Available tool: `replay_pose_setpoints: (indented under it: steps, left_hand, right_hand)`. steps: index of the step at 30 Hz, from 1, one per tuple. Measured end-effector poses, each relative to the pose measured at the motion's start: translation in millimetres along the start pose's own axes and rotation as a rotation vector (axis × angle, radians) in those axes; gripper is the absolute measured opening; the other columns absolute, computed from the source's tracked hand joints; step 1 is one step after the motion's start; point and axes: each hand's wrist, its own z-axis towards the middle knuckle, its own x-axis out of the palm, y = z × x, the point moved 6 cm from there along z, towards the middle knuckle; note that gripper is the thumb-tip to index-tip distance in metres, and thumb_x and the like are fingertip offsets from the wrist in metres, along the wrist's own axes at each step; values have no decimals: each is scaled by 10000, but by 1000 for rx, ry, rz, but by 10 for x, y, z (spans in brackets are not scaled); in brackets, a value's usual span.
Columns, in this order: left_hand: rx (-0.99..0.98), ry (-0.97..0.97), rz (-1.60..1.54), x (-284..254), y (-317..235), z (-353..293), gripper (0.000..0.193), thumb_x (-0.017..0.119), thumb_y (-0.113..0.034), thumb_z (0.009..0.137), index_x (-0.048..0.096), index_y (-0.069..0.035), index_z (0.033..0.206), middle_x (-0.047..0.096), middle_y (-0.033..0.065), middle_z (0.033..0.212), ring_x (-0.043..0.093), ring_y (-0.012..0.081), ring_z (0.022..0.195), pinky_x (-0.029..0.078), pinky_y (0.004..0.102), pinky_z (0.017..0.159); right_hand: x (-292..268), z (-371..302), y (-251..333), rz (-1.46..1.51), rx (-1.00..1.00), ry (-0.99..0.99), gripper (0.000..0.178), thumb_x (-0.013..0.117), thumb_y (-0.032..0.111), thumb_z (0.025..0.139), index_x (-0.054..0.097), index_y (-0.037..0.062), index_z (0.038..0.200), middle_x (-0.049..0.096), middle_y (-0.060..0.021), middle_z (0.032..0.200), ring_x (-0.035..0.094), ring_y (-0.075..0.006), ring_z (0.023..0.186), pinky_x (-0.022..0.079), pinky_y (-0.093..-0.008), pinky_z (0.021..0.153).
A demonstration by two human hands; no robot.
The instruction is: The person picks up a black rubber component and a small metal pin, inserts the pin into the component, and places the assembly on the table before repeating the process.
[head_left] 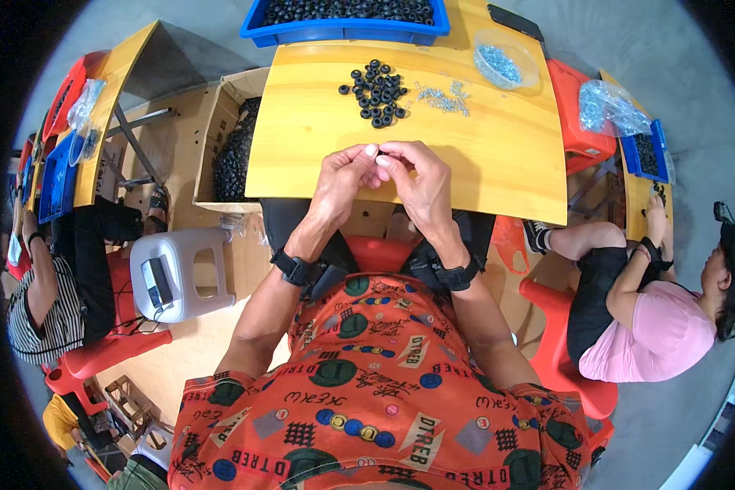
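Note:
My left hand (347,173) and my right hand (420,173) meet over the near part of the yellow wooden table (302,147). Thumbs and fingertips of both are pinched together around a small black part (381,153), mostly hidden by the fingers. Just beyond them lies a loose pile of black ring-shaped parts (376,96), with dark holes in their middles. Right of that pile, small clear or silvery pieces (445,100) are scattered. A clear round plastic tub (521,80) with more shiny pieces stands at the far right.
A blue tray (343,33) full of black parts sits at the table's far edge. A cardboard box (208,155) of black parts stands left of the table. A red stool (578,110) holds a clear plastic bag (604,110). Other people sit at tables on both sides.

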Motion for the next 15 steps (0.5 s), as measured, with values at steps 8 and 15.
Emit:
replay_pose_setpoints:
  steps: [8,15]
  left_hand:
    - [-138,-2,81,-21,23,-15,277,548,-273,978,685,-39,920,646,29,727,525,75,612,432,219,612]
    - [237,-172,397,65,-214,-97,207,580,-139,948,666,3,1072,641,38,822,587,114,731,485,237,701]
  right_hand:
    - [-13,-8,-157,114,140,77,136,699,100,851,687,-1,940,694,-85,854,644,-129,744,513,-264,664]
    - [14,-34,-402,422,383,125,186,694,143,879,672,0,995,665,-16,839,601,-87,739,493,-241,699]
